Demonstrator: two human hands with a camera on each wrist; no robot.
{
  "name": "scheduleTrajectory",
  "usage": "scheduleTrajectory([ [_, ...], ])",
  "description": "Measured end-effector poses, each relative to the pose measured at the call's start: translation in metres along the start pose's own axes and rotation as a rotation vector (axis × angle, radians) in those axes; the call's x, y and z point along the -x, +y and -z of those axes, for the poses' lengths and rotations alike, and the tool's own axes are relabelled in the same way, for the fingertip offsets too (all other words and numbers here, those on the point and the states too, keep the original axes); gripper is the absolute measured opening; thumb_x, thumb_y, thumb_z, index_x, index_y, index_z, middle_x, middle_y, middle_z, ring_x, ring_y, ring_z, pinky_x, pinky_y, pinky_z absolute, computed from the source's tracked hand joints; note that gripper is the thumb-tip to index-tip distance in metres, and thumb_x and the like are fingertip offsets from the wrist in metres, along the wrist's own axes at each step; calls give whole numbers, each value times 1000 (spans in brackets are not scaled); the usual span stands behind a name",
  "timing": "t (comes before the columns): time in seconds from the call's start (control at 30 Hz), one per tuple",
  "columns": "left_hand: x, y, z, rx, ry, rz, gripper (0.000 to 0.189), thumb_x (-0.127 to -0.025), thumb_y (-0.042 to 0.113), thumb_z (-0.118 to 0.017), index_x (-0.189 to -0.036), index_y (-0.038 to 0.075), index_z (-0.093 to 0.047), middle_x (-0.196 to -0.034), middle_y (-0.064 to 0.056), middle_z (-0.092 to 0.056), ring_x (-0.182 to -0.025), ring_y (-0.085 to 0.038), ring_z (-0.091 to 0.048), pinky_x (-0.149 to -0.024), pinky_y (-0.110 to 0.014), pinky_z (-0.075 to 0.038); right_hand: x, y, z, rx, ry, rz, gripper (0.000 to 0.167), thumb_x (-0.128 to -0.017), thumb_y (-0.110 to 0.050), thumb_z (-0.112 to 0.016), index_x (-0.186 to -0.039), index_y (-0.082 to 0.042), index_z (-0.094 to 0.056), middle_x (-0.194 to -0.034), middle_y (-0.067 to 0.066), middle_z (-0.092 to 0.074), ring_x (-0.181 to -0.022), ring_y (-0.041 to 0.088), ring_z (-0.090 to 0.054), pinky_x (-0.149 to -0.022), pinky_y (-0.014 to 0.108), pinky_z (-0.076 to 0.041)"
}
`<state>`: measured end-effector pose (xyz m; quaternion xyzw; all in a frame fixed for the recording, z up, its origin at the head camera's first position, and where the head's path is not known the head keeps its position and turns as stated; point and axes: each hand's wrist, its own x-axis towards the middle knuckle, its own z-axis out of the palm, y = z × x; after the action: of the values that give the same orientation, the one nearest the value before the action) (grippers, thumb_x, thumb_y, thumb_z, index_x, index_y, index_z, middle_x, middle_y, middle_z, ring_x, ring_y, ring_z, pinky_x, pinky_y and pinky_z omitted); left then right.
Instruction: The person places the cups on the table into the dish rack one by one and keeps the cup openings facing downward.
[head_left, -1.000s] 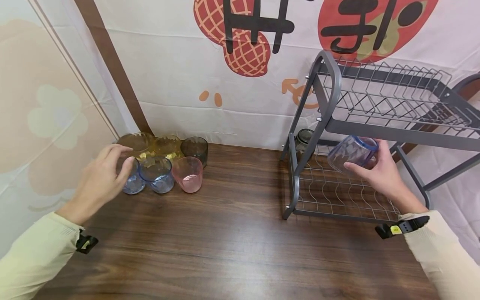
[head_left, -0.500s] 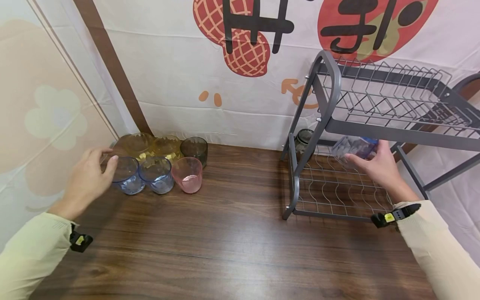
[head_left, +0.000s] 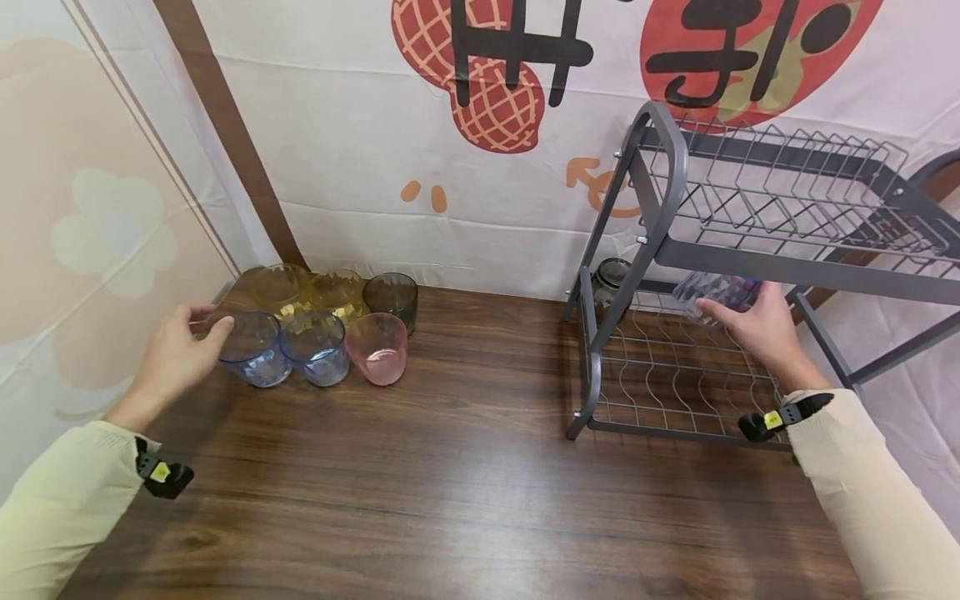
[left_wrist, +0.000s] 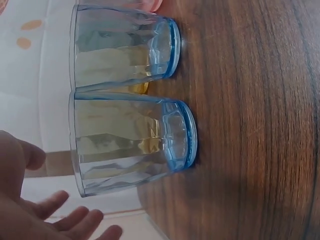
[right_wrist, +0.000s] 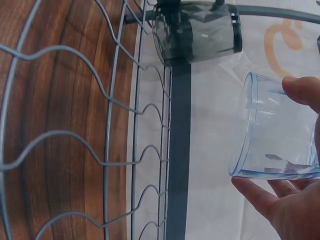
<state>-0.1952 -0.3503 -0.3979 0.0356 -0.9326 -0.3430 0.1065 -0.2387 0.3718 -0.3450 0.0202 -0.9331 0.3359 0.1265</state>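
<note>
My right hand (head_left: 768,329) grips a clear blue-tinted glass (head_left: 716,293) between the rack's two tiers, partly hidden under the upper tier's edge. In the right wrist view this glass (right_wrist: 277,130) is mouth down, its rim apart from the wire shelf (right_wrist: 107,135). My left hand (head_left: 174,350) is relaxed beside the leftmost blue glass (head_left: 262,354), its thumb near the rim. The left wrist view has the fingers (left_wrist: 82,222) apart from that blue glass (left_wrist: 132,142), with a second blue glass (left_wrist: 122,47) beside it.
A pink glass (head_left: 378,354) ends the front row; yellow glasses (head_left: 337,292) and a dark grey glass (head_left: 392,298) stand behind. Another dark glass (head_left: 609,283) is on the left of the grey rack's (head_left: 592,383) lower tier. A printed cloth (head_left: 480,242) hangs behind the wooden table (head_left: 465,483).
The right hand has carried its glass farther back and slightly right under the upper tier. The left hand has drawn left, away from over the leftmost blue glass.
</note>
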Motion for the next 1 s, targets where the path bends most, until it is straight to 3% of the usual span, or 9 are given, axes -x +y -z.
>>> scheduleTrajectory([
  [0.1, -1, -2, 0, 20, -46, 55, 59, -107, 27, -44, -139, -22, -36, -133, -47, -42, -121, -62, -44, -99, -72, -38, -4, 3, 0, -25, 1, -26, 93, -94, -36, -73, -161, -7, -16, -152, 32, -34, -138, 50, -37, -108, 68, -36],
  [0.17, -2, -3, -2, 48, -73, 87, 62, -107, 30, -43, -141, -22, -34, -134, -47, -42, -121, -60, -46, -95, -58, -49, -6, 4, 0, -28, 4, -52, 96, -93, -38, -73, -162, -7, -13, -154, 33, -31, -142, 53, -30, -111, 72, -29],
  [0.27, -3, -6, -7, 114, -94, 135, 64, -106, 30, -44, -142, -22, -33, -134, -45, -43, -109, -47, -56, -78, -28, -55, -9, 8, -2, -9, 12, -75, 98, -94, -42, -72, -162, -6, -12, -146, 34, -37, -131, 50, -41, -104, 68, -38],
  [0.33, -4, -9, -10, 165, -108, 167, 65, -106, 29, -44, -143, -22, -32, -134, -45, -43, -95, -25, -61, -65, -13, -50, -12, 11, -5, 4, 24, -71, 97, -93, -41, -72, -162, -7, -12, -135, 31, -43, -115, 43, -48, -91, 58, -45],
  [0.47, -4, -13, -12, 241, -158, 211, 66, -106, 27, -41, -144, -25, -27, -136, -46, -39, -75, 7, -52, -63, -19, -59, -18, 17, -8, 23, 50, -52, 99, -92, -37, -75, -164, -11, -11, -116, 20, -47, -89, 26, -46, -72, 36, -38],
  [0.57, -3, -14, -12, 287, -216, 246, 67, -107, 26, -37, -146, -25, -20, -140, -47, -33, -73, 10, -51, -69, -27, -63, -22, 21, -11, 42, 40, -75, 93, -92, -39, -75, -158, -4, -21, -105, 16, -50, -79, 22, -49, -65, 29, -40],
  [0.67, -2, -15, -13, 328, -254, 270, 66, -107, 24, -35, -147, -25, -15, -143, -47, -27, -74, 10, -51, -72, -31, -64, -25, 24, -14, 44, 19, -120, 79, -91, -44, -74, -140, 4, -34, -94, 14, -49, -71, 22, -49, -56, 30, -41],
  [0.73, -2, -16, -14, 348, -266, 271, 65, -107, 22, -34, -147, -26, -13, -142, -47, -27, -75, 9, -52, -73, -31, -64, -27, 27, -16, 37, 10, -134, 77, -91, -45, -74, -134, 6, -35, -98, 14, -48, -78, 23, -49, -59, 31, -41],
  [1.0, -2, -20, -17, 396, -294, 260, 62, -108, 18, -31, -148, -25, -13, -142, -47, -28, -78, 4, -57, -75, -33, -64, -34, 34, -29, -11, -24, -120, 82, -93, -33, -74, -148, 10, -29, -135, 35, -43, -118, 46, -50, -95, 58, -47],
])
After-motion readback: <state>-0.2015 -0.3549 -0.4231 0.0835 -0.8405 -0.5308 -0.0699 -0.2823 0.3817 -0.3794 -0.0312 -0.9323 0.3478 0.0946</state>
